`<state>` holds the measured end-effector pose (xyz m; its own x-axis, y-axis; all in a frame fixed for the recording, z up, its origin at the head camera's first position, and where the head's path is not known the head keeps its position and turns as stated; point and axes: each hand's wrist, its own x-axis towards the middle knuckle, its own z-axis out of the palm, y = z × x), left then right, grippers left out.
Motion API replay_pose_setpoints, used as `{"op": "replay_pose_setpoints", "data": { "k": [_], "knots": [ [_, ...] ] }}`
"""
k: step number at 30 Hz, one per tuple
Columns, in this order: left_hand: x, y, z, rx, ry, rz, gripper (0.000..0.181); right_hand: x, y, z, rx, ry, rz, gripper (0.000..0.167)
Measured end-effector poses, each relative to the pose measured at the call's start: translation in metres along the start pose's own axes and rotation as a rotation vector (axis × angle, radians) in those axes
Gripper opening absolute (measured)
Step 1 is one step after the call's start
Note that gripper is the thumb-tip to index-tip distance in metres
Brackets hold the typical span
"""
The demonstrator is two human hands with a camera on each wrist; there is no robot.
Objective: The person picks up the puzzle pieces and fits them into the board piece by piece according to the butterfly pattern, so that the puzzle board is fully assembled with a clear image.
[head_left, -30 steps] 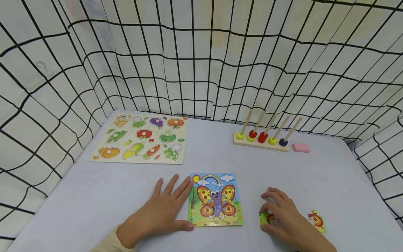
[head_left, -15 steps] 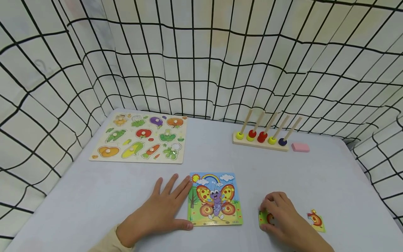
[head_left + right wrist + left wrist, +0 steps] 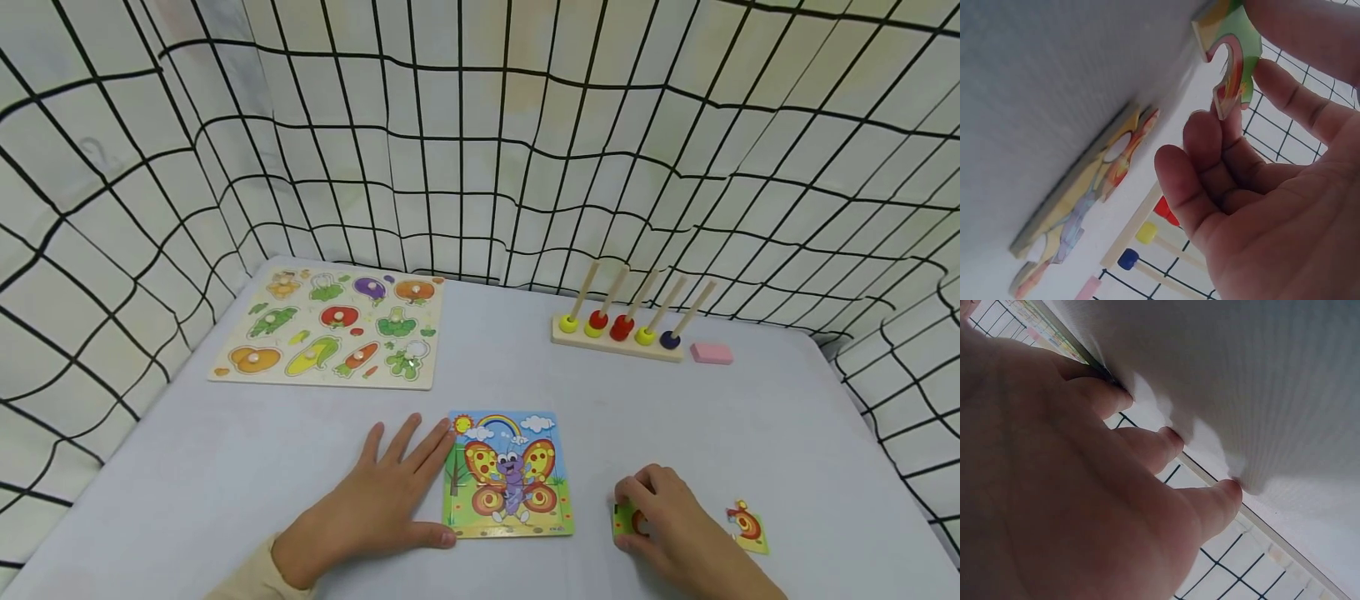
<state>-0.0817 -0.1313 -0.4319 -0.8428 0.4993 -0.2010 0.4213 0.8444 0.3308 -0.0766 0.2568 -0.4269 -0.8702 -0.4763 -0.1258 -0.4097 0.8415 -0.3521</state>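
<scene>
In the head view a square butterfly puzzle (image 3: 510, 475) lies flat near the front of the table. The left hand (image 3: 375, 500) rests beside it with fingers spread, its fingertips and thumb at the puzzle's left edge. To the right, the right hand (image 3: 675, 525) pinches a green and red puzzle piece (image 3: 622, 520) between thumb and fingers, partly hiding it. The right wrist view shows this piece (image 3: 1250, 50) tilted, with a curved notch. Another piece (image 3: 748, 528) lies on the table right of that hand; the right wrist view shows loose piece edges (image 3: 1079, 200) too.
A wooden vegetable board (image 3: 300, 373) lies at the back left. At the back right stands a peg rack (image 3: 615, 350) with yellow, red and dark blue beads, and a pink block (image 3: 712, 354) is beside it. Black netting (image 3: 495, 137) surrounds the table's back and sides.
The right hand's fingers have drawn in and closed on the piece at its left. The left hand keeps its place at the puzzle's edge; the whole head view has shifted slightly.
</scene>
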Motion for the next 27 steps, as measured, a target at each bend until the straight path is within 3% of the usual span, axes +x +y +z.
{"op": "replay_pose_setpoints", "data": {
  "k": [13,21,24,27],
  "knots": [
    [0.0002,-0.0002,-0.0006,-0.004,-0.009,-0.001,0.120,-0.0013,-0.0019,-0.0025,0.108,0.031,-0.050,0.035],
    [0.0002,-0.0004,-0.0006,-0.011,-0.002,0.000,0.120,-0.0003,-0.0038,-0.0074,0.146,0.066,-0.030,0.045],
    [0.0001,-0.0001,-0.0003,-0.011,-0.001,0.000,0.120,-0.0008,-0.0033,-0.0067,0.202,0.129,-0.010,0.043],
    [-0.0001,0.0003,-0.0003,-0.006,-0.001,0.000,0.119,-0.0026,-0.0001,-0.0045,0.254,0.246,-0.054,0.036]
  ]
}}
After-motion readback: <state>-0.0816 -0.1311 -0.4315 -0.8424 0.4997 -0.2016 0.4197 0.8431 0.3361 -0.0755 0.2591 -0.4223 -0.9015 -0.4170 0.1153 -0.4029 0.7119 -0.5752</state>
